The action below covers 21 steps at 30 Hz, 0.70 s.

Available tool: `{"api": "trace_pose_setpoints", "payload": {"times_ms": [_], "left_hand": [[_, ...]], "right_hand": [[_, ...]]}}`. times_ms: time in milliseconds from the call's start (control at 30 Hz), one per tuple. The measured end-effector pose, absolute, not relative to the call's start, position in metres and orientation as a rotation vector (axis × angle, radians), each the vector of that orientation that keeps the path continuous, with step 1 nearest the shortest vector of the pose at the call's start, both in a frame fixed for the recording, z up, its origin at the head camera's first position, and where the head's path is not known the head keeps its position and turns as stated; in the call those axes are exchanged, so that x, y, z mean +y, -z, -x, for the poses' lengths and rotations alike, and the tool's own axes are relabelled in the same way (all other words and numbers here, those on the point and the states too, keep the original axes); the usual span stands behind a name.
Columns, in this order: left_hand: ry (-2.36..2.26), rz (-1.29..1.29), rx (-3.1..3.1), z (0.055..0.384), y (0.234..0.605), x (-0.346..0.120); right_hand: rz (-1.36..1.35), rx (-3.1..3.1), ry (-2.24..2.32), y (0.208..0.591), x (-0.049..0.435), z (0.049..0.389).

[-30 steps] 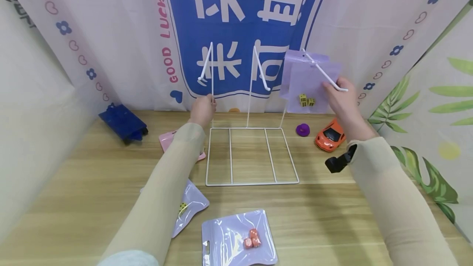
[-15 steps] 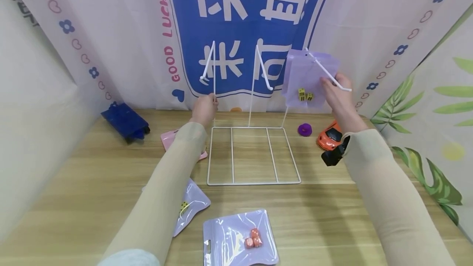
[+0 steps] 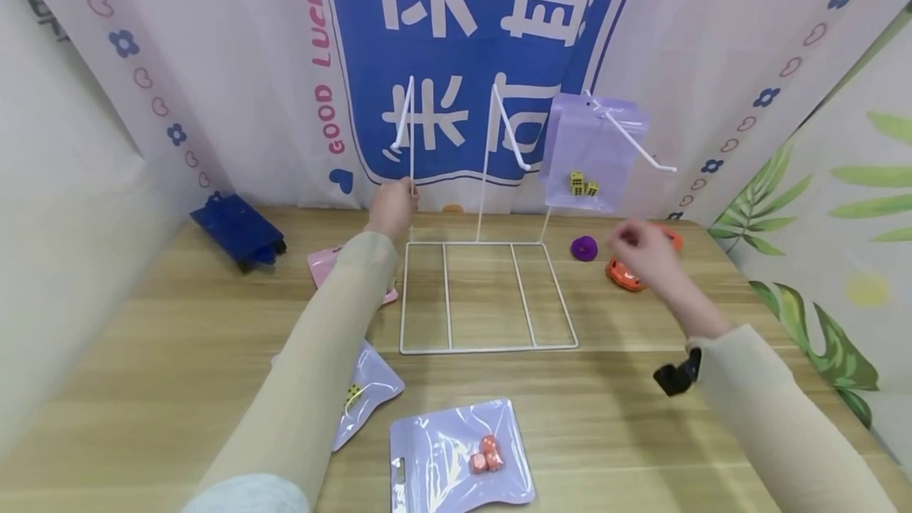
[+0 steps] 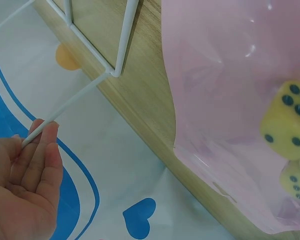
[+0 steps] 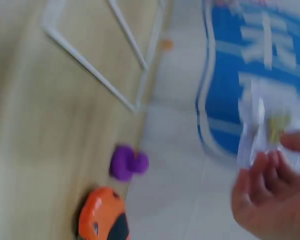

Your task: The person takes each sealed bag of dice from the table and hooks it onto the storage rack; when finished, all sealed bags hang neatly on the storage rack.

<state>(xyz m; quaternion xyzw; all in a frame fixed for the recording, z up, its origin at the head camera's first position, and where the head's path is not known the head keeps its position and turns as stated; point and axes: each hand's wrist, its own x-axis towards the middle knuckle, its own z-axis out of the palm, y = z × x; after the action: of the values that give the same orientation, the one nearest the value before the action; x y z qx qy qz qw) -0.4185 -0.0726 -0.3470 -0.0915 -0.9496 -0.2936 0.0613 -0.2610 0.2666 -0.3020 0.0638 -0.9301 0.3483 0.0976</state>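
Observation:
A white wire rack with three hooked arms stands on the wooden table. My left hand grips its left upright; the left wrist view shows thumb and fingers pinching the thin post. On the right arm hang light purple zip bags, the front one with yellow dice inside. Below and right of them, my right hand is apart from the bags, its fingers loosely bent around nothing. It partly covers an orange toy car. The rack's left and middle arms bear nothing.
A purple bag with orange dice lies in front. Another purple bag and a pink bag lie partly under my left arm. A dark blue item sits back left, and a small purple toy right of the rack.
My right hand has let go of the purple bag and moved down, leaving it hanging on the right arm. My left hand keeps hold of the upright.

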Motion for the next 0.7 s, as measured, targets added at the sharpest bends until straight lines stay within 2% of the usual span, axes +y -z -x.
{"api": "trace_pose_setpoints", "payload": {"times_ms": [200, 333, 433, 533, 700], "left_hand": [[0.886, 0.273, -2.867, 0.417, 0.346, -0.073], [0.874, 0.286, -2.858, 0.417, 0.346, -0.074], [0.852, 0.292, -2.857, 0.417, 0.347, -0.074], [0.842, 0.298, -2.863, 0.416, 0.347, -0.074], [0.832, 0.293, -2.858, 0.415, 0.347, -0.073]], "right_hand": [[-1.048, -2.966, -0.865, 0.335, 0.199, 0.218], [-1.384, -3.010, -0.531, 0.350, 0.150, 0.192], [-1.496, -3.017, -0.256, 0.360, 0.127, 0.182], [-1.498, -3.027, -0.067, 0.366, 0.114, 0.177], [-1.422, -3.105, -0.017, 0.368, 0.104, 0.175]]}}
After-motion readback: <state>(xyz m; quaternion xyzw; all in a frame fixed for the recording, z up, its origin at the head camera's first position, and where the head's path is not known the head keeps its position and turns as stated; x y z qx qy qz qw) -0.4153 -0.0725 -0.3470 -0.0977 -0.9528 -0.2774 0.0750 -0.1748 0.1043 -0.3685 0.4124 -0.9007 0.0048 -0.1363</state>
